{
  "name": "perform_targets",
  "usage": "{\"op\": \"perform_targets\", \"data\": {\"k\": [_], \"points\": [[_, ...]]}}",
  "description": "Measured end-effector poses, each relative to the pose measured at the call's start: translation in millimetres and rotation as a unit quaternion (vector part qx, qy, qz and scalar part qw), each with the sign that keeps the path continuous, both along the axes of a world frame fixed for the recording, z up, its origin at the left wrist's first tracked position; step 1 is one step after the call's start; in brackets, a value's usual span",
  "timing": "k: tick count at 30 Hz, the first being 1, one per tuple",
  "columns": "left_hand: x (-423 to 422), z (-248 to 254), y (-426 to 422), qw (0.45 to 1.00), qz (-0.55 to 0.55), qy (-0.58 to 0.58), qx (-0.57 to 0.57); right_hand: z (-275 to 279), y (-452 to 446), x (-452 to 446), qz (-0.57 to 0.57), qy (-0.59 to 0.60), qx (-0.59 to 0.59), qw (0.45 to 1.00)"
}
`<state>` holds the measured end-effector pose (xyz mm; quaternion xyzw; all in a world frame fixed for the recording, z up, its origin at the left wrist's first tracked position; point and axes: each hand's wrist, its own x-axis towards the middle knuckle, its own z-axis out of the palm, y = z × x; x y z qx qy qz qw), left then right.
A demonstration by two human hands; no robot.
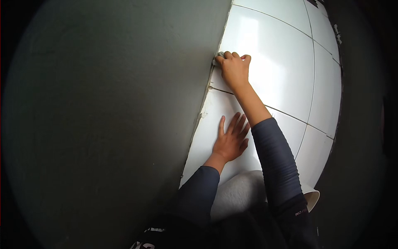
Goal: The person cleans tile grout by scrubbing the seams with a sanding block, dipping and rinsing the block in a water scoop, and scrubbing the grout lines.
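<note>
Against the edge where the glossy white tiles (273, 54) meet the dark grey wall (116, 91), my right hand (235, 68) is closed on a small greyish cloth-like piece (220, 55), mostly hidden by the fingers. Lower down, my left hand (231, 142) lies flat on a white tile with its fingers spread and holds nothing. Dark lines run between the tiles, and the edge beside the wall looks rough and chipped.
My grey-clad knee (240, 193) is below the left hand. A pale round container rim (314, 200) shows beside my right sleeve. The tiles end at a dark area on the right.
</note>
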<state>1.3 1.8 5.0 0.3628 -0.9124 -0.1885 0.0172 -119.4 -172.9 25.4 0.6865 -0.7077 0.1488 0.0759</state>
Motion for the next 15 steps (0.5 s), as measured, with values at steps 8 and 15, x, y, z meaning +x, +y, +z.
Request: {"op": "perform_targets", "data": {"k": [8,15], "points": [[-2,4,-3,0.995,-0.018,-0.095,-0.015,3,64,38,0.064,-0.035,0.031,0.997],[0,3,-1,0.996,-0.011,0.041,-0.075,44,136,-23,-0.066,-0.673,0.15,0.721]]}}
